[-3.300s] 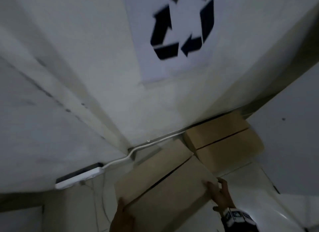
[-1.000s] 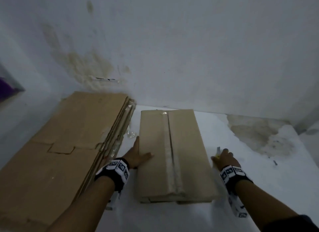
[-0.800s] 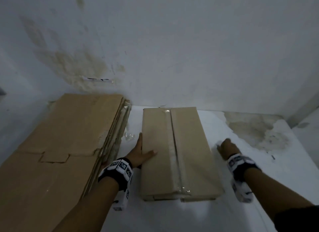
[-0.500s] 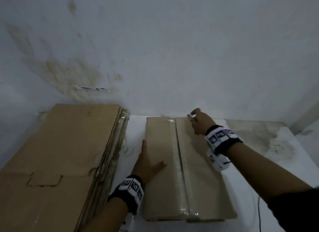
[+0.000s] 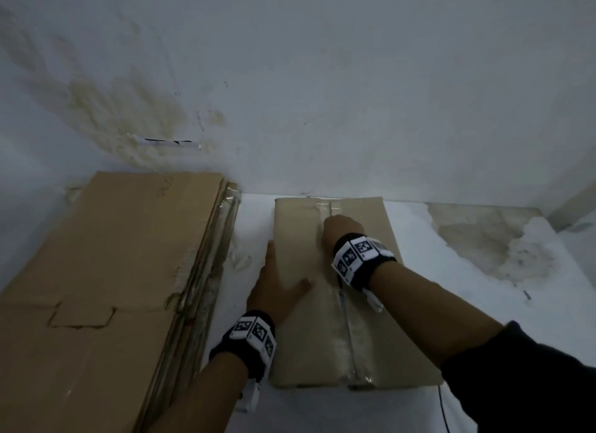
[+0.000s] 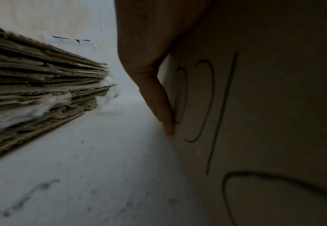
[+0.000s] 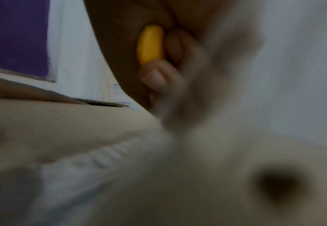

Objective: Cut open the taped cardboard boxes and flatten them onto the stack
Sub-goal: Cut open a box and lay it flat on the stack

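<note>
Since half a second ago the right hand has moved from the box's far right corner onto the taped centre seam, fingers curled round a yellow-handled cutter; blade hidden, wrist view blurred. Left hand stays flat and spread on the box's left edge. Box lies on the white floor beside the flattened stack. Pen loops on the box side are unreadable.

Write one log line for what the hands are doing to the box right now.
step: cutting tape | box: taped, on floor beside stack | left hand: flat, steadying box | right hand: grips yellow cutter at tape seam
</note>
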